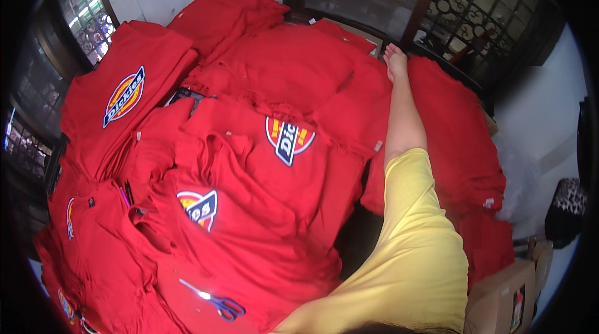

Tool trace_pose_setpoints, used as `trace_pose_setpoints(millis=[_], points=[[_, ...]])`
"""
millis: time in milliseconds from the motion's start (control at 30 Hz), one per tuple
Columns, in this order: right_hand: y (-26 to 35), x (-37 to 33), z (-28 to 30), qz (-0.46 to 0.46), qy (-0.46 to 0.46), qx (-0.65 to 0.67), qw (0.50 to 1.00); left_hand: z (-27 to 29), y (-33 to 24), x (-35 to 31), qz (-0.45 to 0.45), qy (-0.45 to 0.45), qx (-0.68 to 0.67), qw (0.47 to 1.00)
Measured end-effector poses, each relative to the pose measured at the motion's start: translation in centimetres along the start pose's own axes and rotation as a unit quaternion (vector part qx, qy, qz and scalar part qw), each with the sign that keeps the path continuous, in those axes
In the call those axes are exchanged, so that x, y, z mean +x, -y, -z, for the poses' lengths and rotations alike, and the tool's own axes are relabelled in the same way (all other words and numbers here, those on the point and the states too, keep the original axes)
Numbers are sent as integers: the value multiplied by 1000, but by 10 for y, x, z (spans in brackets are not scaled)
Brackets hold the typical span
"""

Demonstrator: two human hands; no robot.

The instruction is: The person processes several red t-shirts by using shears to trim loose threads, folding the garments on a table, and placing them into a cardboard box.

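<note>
One bare right hand (395, 64) is at the far edge of a wide, layered red fabric pile (446, 128); touch cannot be confirmed; fingers look close together, slightly bent, pinching nothing visible; the arm is extended, presumably for that edge's distance; blue-handled metal scissors (206, 296) lie nearer, likely for easy reach; left hand unseen.

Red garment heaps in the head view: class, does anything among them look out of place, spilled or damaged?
The blue-handled scissors look out of place: they lie loose on red cloth near the lower edge, left of centre, a sharp tool amid soft clothing. No spill or damage is visible.
</note>
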State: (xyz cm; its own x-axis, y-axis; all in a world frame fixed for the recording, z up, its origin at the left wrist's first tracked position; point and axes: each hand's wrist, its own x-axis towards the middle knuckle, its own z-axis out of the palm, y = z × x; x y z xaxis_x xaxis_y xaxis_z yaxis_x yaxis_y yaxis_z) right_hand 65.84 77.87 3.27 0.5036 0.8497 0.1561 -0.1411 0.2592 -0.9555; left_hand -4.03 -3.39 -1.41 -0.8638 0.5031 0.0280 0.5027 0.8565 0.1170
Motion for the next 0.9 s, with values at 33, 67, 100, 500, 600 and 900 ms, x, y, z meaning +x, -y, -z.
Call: trace_pose_setpoints(millis=[33,67,100,500,600,900], points=[[-11,25,6,18,-8,-56,998,-7,1,5,12,25,-14,1000],[-18,58,29,44,-26,-117,992,-23,-6,20,12,55,-35,998],[-24,81,42,64,-40,-177,981,-34,-14,32,18,85,-50,995],[-78,76,17,-316,63,-174,931,-30,39,-1,73,97,-3,993],[-69,99,61,-279,99,-177,939,-53,37,31,42,99,-10,994],[0,70,-33,-290,-26,-59,955,-49,42,29,62,105,-11,992]])
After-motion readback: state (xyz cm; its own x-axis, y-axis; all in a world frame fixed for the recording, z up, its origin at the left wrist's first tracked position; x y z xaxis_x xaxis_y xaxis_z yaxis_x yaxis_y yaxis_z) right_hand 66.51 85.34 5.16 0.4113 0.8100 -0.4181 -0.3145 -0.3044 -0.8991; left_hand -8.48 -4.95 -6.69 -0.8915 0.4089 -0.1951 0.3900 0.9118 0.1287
